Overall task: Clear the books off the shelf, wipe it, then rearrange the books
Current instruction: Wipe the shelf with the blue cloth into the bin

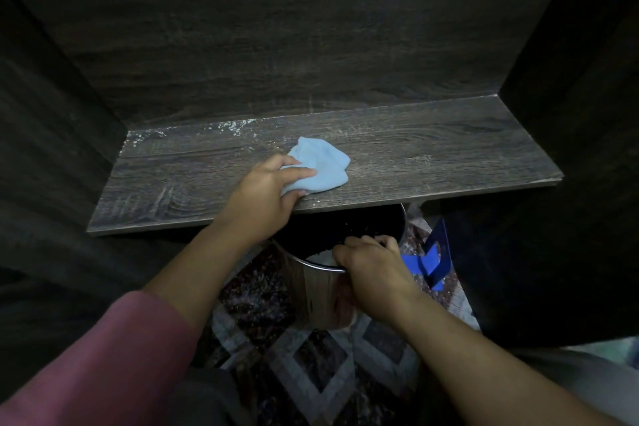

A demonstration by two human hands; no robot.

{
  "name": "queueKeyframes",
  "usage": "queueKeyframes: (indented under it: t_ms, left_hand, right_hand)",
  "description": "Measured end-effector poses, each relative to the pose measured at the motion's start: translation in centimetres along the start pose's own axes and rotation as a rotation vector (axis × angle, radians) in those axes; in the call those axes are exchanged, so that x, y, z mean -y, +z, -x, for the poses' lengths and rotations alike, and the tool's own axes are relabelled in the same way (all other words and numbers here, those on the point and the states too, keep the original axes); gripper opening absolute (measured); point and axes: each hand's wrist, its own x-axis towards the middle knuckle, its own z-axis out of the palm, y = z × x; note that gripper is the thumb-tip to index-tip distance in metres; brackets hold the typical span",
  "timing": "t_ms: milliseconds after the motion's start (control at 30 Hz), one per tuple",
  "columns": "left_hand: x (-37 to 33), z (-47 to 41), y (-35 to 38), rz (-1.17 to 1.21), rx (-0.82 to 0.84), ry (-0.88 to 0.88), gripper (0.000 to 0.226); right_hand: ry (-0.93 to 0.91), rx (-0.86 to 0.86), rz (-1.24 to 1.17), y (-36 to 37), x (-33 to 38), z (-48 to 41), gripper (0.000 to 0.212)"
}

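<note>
Head view: 2 hands are seen, well apart from each other. The left hand [266,190] is laid on 1 light-blue cloth [323,162], with thumb and fingers curled round its near folds, so that the cloth is gripped and pressed against the shelf [432,156]. The right hand [370,263] is lower and nearer, its fingers hooked over the rim of 1 metal bin [311,297], which is clamped in that grip. The cloth lies near the middle of the 1 dark wood-grain shelf, close to the front edge, bunched out beyond the left fingertips toward the back. The bin is held just under that front edge, below the cloth. Whitish specks are seen along the shelf's rear edge. 1 pink sleeve [114,356] is seen on the left arm. 1 blue bookend [437,259] stands right of the bin on 1 patterned rug [311,373].
</note>
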Motion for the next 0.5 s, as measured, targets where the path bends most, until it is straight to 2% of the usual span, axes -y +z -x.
queueKeyframes:
  t_ms: [500]
  left_hand:
    - [-2.9,3.7,0.3,0.076,0.027,-0.068,0.034]
  right_hand:
    - [-0.036,0.089,0.059,-0.9,1.5,1.7,0.03]
